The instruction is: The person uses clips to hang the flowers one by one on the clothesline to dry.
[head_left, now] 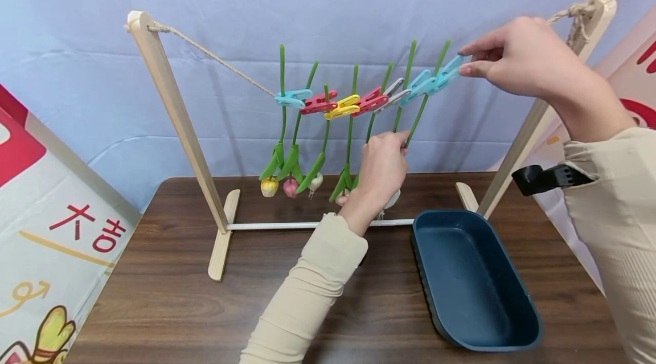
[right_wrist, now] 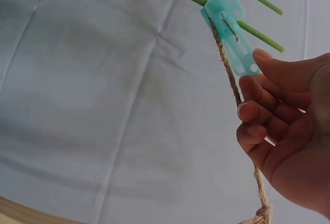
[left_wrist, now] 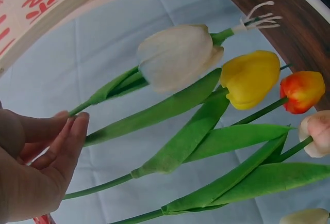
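Note:
My left hand (head_left: pixel 381 167) pinches the green stem of a white artificial tulip (left_wrist: pixel 178 58), which hangs head down. At the right end of the row, my right hand (head_left: pixel 533 59) holds the handle ends of a light blue clothespin (head_left: pixel 446 74) between thumb and fingers. That clothespin sits on the twine rope (right_wrist: pixel 229 66) and across the tulip's stem (head_left: pixel 422 107). More upside-down tulips hang to the left from a red clothespin (head_left: pixel 319 103), a yellow clothespin (head_left: pixel 343 107), a grey clothespin (head_left: pixel 392 96) and others. The left hand hides some blooms in the head view.
A wooden frame's left post (head_left: pixel 176 119) and right post (head_left: pixel 543 119) carry the rope, with a white bar (head_left: pixel 277 226) low between them. A dark blue basin (head_left: pixel 471 278) stands on the brown table (head_left: pixel 169 307) at right front. Pale cloth hangs behind.

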The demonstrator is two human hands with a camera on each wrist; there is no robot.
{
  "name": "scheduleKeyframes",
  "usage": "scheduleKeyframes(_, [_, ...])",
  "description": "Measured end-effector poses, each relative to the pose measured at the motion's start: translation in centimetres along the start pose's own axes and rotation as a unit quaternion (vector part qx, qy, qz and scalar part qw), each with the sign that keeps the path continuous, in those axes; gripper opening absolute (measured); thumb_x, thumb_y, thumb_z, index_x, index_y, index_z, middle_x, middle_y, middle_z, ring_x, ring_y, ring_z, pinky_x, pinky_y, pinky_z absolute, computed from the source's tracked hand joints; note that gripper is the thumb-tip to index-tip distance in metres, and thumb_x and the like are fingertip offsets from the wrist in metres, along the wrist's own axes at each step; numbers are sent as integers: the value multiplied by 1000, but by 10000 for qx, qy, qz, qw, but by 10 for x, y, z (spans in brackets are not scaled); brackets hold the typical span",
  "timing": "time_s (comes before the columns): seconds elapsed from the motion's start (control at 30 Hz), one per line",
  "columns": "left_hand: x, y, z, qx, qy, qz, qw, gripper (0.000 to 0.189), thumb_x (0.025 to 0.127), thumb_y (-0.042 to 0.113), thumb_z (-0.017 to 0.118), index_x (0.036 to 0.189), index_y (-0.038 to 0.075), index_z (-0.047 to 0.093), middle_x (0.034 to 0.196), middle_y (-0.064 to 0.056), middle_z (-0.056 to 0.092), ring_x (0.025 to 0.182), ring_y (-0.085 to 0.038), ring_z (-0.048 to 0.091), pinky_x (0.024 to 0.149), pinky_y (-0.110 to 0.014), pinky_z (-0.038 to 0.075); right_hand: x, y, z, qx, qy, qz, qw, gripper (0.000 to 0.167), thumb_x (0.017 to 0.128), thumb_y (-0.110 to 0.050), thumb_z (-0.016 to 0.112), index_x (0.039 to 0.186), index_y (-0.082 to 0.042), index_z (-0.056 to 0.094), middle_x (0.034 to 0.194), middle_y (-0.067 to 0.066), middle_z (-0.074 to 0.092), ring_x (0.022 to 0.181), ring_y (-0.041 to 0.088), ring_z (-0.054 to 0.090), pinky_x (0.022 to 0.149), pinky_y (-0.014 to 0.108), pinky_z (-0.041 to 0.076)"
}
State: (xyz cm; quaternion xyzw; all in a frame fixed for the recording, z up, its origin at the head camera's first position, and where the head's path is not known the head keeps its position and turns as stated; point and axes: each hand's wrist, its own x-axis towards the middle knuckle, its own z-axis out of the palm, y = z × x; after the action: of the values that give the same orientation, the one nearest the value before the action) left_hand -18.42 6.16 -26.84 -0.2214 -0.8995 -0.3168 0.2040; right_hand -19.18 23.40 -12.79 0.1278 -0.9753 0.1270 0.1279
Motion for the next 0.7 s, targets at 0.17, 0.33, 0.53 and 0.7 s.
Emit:
scheduleKeyframes(0.17, [-3, -3, -1, -121, 52, -71, 9999, 23, 88, 5, 58, 108, 6, 68, 92, -5, 68, 87, -16, 62, 77, -29, 48, -7, 0, 3, 265, 405, -18, 9988, 40, 89, -20, 58, 122, 2, 56, 85, 15, 59, 63, 16, 42, 52, 25, 30])
scheduleKeyframes(0.33, [-10, -7, -5, -358, 161, -77, 9992, 20, 87, 11, 62, 104, 5, 69, 89, -4, 67, 83, -15, 62, 75, -29, 48, -15, -1, 9, 650, 1038, -151, 9924, 36, 88, -18, 61, 120, -2, 60, 78, -1, 57, 60, 6, 42, 52, 20, 32])
scheduleKeyframes(0.53, [-23, -12, -17, -633, 157, -320, 9974, 20, 88, 18, 61, 103, 8, 69, 84, -2, 67, 74, -13, 60, 66, -26, 46, -31, -2, 23, 1137, 1952, -225, 9739, 29, 86, -17, 63, 110, -1, 66, 67, -20, 48, 58, -2, 43, 50, 15, 31])
scheduleKeyframes(0.7, [-39, -27, -28, -639, 466, -368, 9962, 21, 89, 22, 60, 99, 7, 69, 80, -2, 65, 70, -13, 58, 63, -27, 45, -47, 1, 43, 1611, 2325, -303, 9587, 25, 85, -13, 64, 105, 1, 67, 66, -22, 49, 54, -2, 42, 50, 14, 31])
